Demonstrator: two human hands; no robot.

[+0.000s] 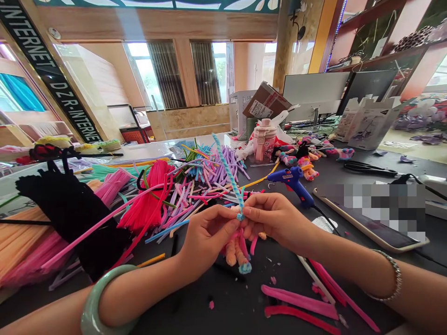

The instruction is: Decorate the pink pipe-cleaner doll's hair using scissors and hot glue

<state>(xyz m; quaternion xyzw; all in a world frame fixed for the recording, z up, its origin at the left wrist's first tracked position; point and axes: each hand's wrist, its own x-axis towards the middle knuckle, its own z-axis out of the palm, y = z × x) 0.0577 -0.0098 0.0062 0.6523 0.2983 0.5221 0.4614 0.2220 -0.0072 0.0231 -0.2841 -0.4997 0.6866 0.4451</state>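
Note:
My left hand (206, 235) and my right hand (274, 216) meet at the middle of the dark table (230, 302), both pinched shut on a small pipe-cleaner figure (237, 251) of peach, pink and light blue. A twisted light blue and white pipe cleaner (228, 172) rises from between my fingertips, leaning up and to the left. The figure's legs hang below my hands, just above the table. A pale green bangle (99, 298) sits on my left wrist and a silver bracelet (393, 274) on my right.
Heaps of coloured pipe cleaners (167, 190) and a black bundle (70, 209) lie to the left. A blue glue gun (291, 181), a phone (373, 218), scissors (368, 168), finished figures (307, 156), a pink bottle (263, 137) and monitors (314, 90) stand right and behind. Pink strips (300, 302) lie near me.

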